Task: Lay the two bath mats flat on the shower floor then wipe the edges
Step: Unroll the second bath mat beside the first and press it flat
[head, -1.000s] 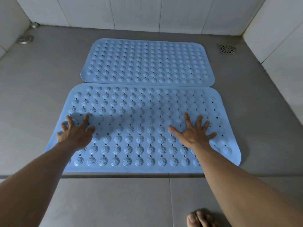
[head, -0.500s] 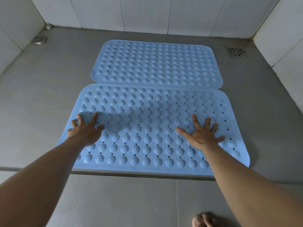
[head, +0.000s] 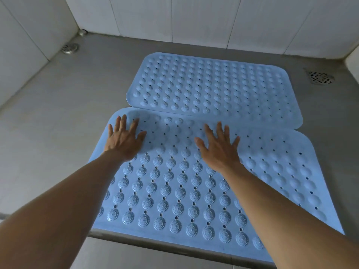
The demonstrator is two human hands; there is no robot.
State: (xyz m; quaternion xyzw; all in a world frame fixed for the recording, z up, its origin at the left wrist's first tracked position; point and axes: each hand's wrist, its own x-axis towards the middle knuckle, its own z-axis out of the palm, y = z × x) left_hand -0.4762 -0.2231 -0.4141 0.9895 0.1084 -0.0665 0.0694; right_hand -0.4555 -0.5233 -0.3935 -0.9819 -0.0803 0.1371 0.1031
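both hands point(head: 124, 141) point(head: 220, 147) slid forward to near mat's point(head: 174, 191) far edge, palms flat

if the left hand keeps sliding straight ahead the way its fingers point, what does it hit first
Probably the near mat's far edge, just past the left hand; beyond that, bare grey shower floor left of the far light-blue studded rubber bath mat.

Tiled shower, floor drain point(head: 320, 77), white wall tiles point(head: 194, 18)

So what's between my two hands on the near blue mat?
Only bare mat: the head view shows the near blue rubber bath mat between left hand and right hand.
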